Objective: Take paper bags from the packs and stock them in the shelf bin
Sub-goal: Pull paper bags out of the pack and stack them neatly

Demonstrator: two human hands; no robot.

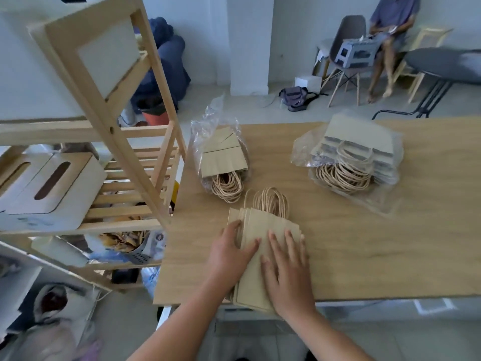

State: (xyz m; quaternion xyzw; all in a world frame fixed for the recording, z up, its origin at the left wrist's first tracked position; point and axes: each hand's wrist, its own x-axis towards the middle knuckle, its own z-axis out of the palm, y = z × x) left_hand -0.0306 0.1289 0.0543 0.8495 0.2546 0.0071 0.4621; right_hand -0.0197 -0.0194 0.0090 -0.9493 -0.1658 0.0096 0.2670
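A loose stack of flat brown paper bags (256, 225) with twine handles lies on the wooden table (364, 243), near its front edge. My left hand (230, 254) grips the stack's left side, fingers curled over the edge. My right hand (289, 272) presses flat on top of the stack. Two clear plastic packs hold more bags: one pack (223, 157) at the table's back left, and a fuller pack (354, 157) at the back right. The wooden shelf (109, 142) stands to the left; a white bin with slot handles (52, 188) sits on it.
A grey basket with brown items (132, 243) sits on a lower shelf level. Bags and cloth lie on the floor at lower left. A person sits on a chair (346, 48) at the back right, beside a dark round table (447, 63).
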